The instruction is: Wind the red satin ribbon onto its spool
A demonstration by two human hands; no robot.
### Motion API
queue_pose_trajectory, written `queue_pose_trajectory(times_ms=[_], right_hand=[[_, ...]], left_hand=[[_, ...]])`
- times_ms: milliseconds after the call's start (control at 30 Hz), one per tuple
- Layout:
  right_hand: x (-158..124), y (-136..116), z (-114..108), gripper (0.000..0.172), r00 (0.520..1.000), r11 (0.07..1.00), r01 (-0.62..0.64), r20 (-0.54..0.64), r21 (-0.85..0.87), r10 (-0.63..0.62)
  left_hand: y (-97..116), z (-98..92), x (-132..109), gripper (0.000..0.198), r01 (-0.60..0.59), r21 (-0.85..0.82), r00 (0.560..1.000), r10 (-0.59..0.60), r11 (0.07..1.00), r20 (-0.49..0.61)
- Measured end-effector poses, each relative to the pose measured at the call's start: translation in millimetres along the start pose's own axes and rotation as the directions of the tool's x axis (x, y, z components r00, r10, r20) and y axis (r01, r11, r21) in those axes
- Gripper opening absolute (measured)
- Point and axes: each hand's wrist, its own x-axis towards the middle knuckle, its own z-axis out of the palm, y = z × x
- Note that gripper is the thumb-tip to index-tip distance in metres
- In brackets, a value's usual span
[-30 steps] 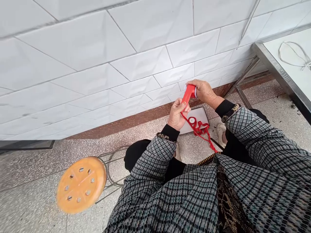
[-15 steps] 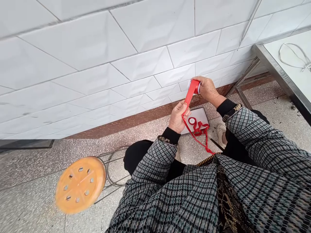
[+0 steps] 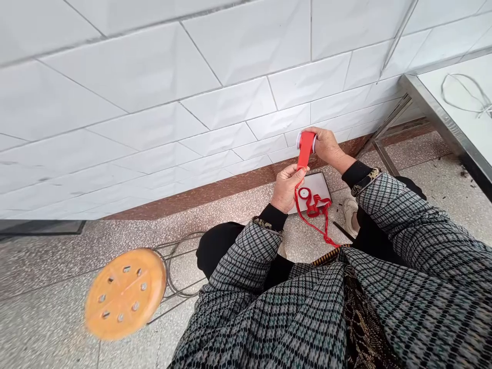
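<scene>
My right hand (image 3: 326, 146) is closed around a white-edged spool of red ribbon (image 3: 306, 143), held up in front of the wall. A short, flat length of ribbon runs down from the spool to my left hand (image 3: 288, 187), whose thumb and fingers pinch it. Below that hand the ribbon narrows into a twisted strand (image 3: 307, 221) that hangs toward my lap. Under my hands, a white tray-like board with a dark edge (image 3: 319, 180) lies on the floor. On it rest a second, smaller roll of dark red ribbon (image 3: 304, 193) and a loose heap of ribbon (image 3: 318, 205).
An orange round stool (image 3: 125, 294) with metal legs lies tipped over at the left. White wall tiles (image 3: 172, 102) rise ahead. At the right stands a metal-framed table (image 3: 430, 102) with a pale cable (image 3: 465, 92) on top. A shoe (image 3: 349, 215) shows beside the board.
My left hand has moved slightly right and down, closer under the spool. The flat stretch of ribbon between my hands looks shorter and more upright.
</scene>
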Motion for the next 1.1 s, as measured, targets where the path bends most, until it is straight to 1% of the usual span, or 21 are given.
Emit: queue_pose_trajectory(times_ms=[100, 200, 267, 333, 400, 500, 600, 667, 733, 800, 833, 900, 967, 1000, 1100], right_hand=[[3, -8, -1, 0.018, 0.998, 0.992, -0.058, 0.013, 0.108, 0.057], [0, -18, 3, 0.01, 0.987, 0.962, -0.159, 0.045, 0.221, 0.153], [-5, -24, 7, 0.005, 0.975, 0.928, -0.224, 0.068, 0.299, 0.214], [-13, -31, 11, 0.007, 0.956, 0.89, -0.294, 0.094, 0.347, 0.279], [-21, -38, 15, 0.012, 0.92, 0.841, -0.392, 0.157, 0.373, 0.359], [-29, -44, 18, 0.017, 0.853, 0.745, -0.522, 0.265, 0.415, 0.449], [-33, -48, 19, 0.02, 0.808, 0.667, -0.59, 0.324, 0.455, 0.492], [-34, -51, 18, 0.021, 0.776, 0.623, -0.631, 0.372, 0.462, 0.51], [-34, -54, 17, 0.021, 0.758, 0.596, -0.653, 0.411, 0.468, 0.507], [-34, -55, 17, 0.023, 0.756, 0.585, -0.655, 0.416, 0.479, 0.506], [-34, -56, 17, 0.026, 0.753, 0.579, -0.658, 0.413, 0.481, 0.513], [-34, -56, 17, 0.031, 0.734, 0.561, -0.679, 0.42, 0.474, 0.533], [-34, -55, 17, 0.032, 0.696, 0.527, -0.718, 0.451, 0.454, 0.56], [-34, -54, 17, 0.03, 0.669, 0.506, -0.743, 0.478, 0.438, 0.569], [-34, -53, 15, 0.029, 0.579, 0.454, -0.814, 0.574, 0.363, 0.579]], left_hand=[[1, -3.2, 1, 0.037, -0.001, 0.015, 1.0, 0.001, 1.0, 0.001], [-1, -5.0, 3, 0.037, 0.038, 0.027, 0.999, -0.038, 0.999, 0.007], [-4, -4.7, 5, 0.038, 0.06, 0.052, 0.998, -0.059, 0.997, -0.017], [-8, -3.3, 9, 0.037, 0.058, 0.089, 0.997, -0.053, 0.994, -0.061], [-11, -1.2, 12, 0.037, 0.041, 0.103, 0.994, -0.031, 0.994, -0.1], [-12, 1.6, 15, 0.036, 0.027, 0.057, 0.993, -0.02, 0.998, -0.113], [-10, 2.6, 15, 0.037, 0.041, -0.009, 0.992, -0.041, 0.999, -0.116], [-9, 2.1, 15, 0.04, 0.052, -0.052, 0.993, -0.057, 0.997, -0.105], [-9, 1.0, 14, 0.043, 0.065, -0.074, 0.996, -0.07, 0.995, -0.061], [-10, 0.0, 14, 0.044, 0.057, -0.067, 0.998, -0.06, 0.996, -0.036], [-11, -0.4, 14, 0.046, 0.039, -0.058, 0.998, -0.042, 0.998, -0.048], [-12, -0.9, 16, 0.05, -0.01, -0.039, 0.994, 0.005, 0.999, -0.109], [-13, -1.6, 17, 0.057, -0.034, -0.024, 0.988, 0.03, 0.999, -0.151], [-12, -2.1, 18, 0.062, -0.027, -0.018, 0.989, 0.024, 0.999, -0.148], [-6, -4.3, 18, 0.077, 0.02, 0.01, 0.997, -0.019, 1.0, -0.071]])
